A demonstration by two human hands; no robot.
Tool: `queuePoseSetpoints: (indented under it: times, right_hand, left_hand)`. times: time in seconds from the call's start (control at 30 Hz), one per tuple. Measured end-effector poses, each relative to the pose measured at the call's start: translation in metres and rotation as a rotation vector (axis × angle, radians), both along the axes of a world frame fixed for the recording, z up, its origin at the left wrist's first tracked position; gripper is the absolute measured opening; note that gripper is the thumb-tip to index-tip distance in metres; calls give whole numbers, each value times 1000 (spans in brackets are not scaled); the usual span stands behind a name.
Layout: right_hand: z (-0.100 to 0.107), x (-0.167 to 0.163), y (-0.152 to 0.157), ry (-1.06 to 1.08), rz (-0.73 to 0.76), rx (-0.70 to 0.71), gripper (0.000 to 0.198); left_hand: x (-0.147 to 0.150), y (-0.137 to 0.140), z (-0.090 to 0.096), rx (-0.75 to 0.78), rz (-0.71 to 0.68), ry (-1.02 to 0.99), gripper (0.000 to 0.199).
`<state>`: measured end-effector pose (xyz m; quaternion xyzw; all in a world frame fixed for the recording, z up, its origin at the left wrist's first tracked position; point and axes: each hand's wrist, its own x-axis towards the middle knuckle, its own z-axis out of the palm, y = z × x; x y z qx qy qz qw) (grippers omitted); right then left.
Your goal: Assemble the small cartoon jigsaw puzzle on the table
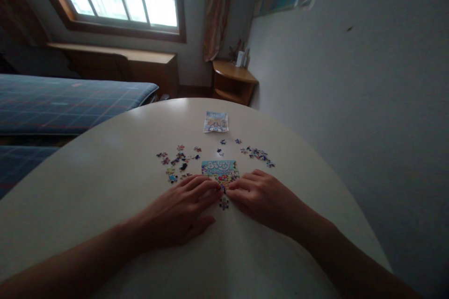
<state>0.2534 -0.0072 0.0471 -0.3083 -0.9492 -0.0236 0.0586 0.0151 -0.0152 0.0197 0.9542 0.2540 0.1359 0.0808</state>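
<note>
Evidently, left hand (192, 201) and right hand (259, 196) touch puzzle (219, 168) at six o'clock.
Pinching? Can't tell; lopsided pressure could split it.

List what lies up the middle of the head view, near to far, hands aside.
Loose jigsaw piece → lettered cartoon picture → scattered jigsaw pieces → printed packet → wooden corner shelf

Here's the white, round-edged table (115, 168), and near its far edge lies a square, colourfully printed packet (215, 122)! Closer in, a rectangular, blue-topped puzzle panel (220, 167); small, multicoloured jigsaw pieces (180, 155) scatter left, a bunched cluster (259, 154) right, one lone piece (223, 203) nearest!
</note>
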Motion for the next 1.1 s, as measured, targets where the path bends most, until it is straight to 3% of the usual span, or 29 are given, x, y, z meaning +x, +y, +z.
queuePoseSetpoints:
  times: [0.47, 0.57, 0.8, 1.1]
  right_hand:
    - [-3, 2, 4, 105, -38, -88, 16]
    - [-1, 5, 6, 152, -55, -161, 11]
    - [5, 15, 5, 230, -223, -256, 4]
    - [-3, 0, -5, 197, -248, -338, 15]
  left_hand:
    - [0, 1, 0, -36, 15, -28, 44]
    - [-1, 1, 0, -48, 13, -20, 44]
    - [-4, 2, -6, -63, 55, -82, 41]
    - [-5, 5, -11, -86, 71, -133, 52]
